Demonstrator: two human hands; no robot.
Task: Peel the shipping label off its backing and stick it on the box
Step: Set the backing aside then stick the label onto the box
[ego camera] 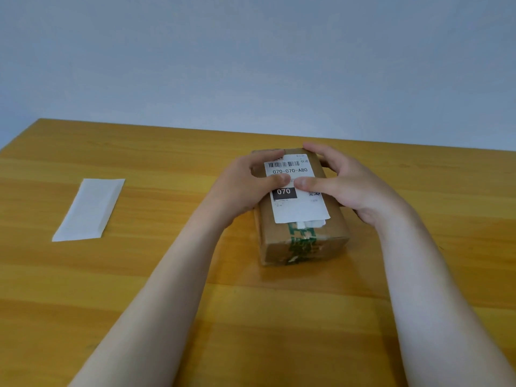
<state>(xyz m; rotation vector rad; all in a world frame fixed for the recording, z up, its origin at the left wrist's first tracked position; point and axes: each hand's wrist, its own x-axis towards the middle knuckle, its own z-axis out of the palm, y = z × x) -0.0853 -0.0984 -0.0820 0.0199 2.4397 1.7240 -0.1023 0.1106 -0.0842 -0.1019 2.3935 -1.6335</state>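
Left hand (245,188) and right hand (349,185) clasp the box (332,227), thumbs pressing the label (296,210). Uneven pressure could trap wrinkles — or leave edges lifting.

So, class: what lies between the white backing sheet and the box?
In the head view, bare wooden table, then the left hand holding the box.
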